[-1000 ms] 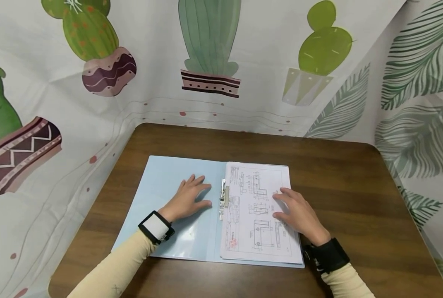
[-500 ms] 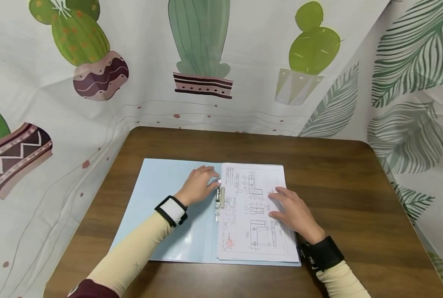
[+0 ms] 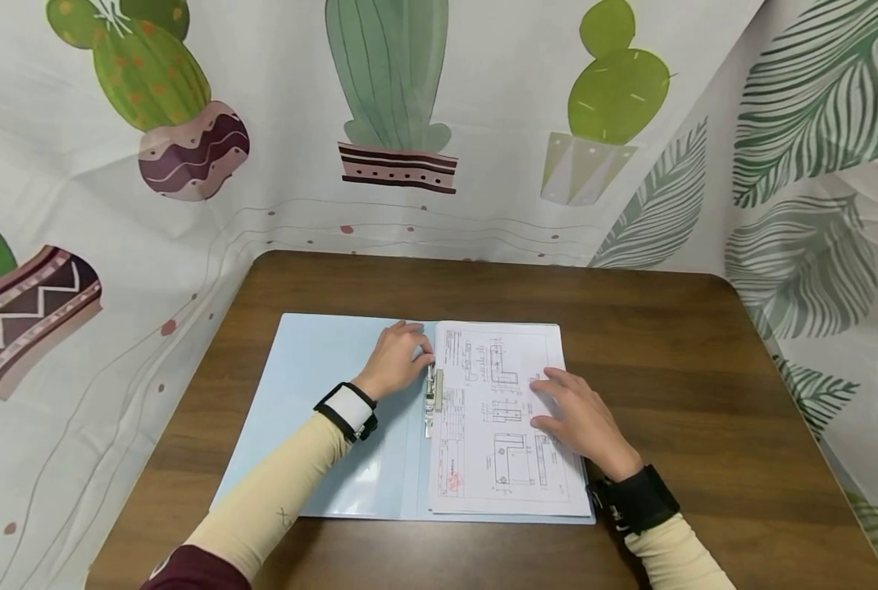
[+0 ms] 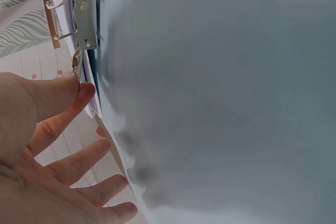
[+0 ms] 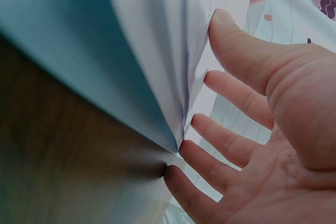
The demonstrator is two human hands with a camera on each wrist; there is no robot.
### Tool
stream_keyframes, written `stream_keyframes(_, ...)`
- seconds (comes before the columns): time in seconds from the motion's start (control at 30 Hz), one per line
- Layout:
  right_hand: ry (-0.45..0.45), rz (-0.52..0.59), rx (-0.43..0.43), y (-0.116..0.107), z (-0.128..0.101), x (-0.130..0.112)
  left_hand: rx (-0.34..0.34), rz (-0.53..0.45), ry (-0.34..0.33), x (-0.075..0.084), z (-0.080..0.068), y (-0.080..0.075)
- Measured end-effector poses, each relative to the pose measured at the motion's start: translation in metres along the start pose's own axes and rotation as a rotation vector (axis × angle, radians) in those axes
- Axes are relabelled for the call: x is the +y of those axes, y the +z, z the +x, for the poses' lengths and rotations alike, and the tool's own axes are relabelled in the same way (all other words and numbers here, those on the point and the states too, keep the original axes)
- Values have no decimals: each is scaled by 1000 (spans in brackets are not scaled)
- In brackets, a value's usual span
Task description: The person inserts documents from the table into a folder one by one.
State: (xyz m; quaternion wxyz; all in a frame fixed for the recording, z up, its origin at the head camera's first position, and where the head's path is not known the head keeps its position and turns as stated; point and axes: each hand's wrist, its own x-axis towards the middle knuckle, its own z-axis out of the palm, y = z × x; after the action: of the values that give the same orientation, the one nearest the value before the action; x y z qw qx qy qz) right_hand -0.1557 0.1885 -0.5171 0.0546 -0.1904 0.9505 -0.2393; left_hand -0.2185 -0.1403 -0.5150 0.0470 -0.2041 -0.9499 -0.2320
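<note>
A light blue folder lies spread on the table, its left cover bare. On its right side sits a stack of white papers, the top sheet printed with technical drawings. A metal lever clip runs along the spine edge of the stack. My left hand pinches the far end of the clip's lever between thumb and index finger, the other fingers spread loosely. Over the right part of the sheets rests my right hand; its fingertips touch the papers and edge in the right wrist view, fingers extended.
The brown wooden table extends around the folder on all sides. Behind it hangs a white cloth printed with cacti and leaves. Each wrist wears a black strap.
My left hand has moved right and away from me, from over the left cover to the clip, and now pinches its lever. The right hand stays on the papers; the view shifts slightly.
</note>
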Motion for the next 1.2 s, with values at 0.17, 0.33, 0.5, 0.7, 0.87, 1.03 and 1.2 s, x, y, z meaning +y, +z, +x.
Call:
stream_keyframes(0.17, 2, 2, -5, 2, 0, -1, -9, -35, -4, -1, -2, -1)
stream_keyframes(0.33, 1, 3, -3, 3, 0, -2, 23, -111, -27, 4, -13, -8)
stream_keyframes(0.5, 11, 8, -14, 4, 0, -2, 65, -165, -27, 12, -32, -15)
stream_keyframes(0.7, 12, 9, -7, 3, 0, -2, 141, -194, 42, 20, -59, -15)
stream_keyframes(0.87, -1, 8, -3, 2, 0, -1, 145, -198, 95, 27, -79, -12)
stream_keyframes(1.03, 9, 10, -12, 2, 0, -1, 123, -188, 108, 32, -90, -10)
stream_keyframes(1.2, 8, 9, -17, 3, 1, -1, 101, -244, 110, 30, -93, -11)
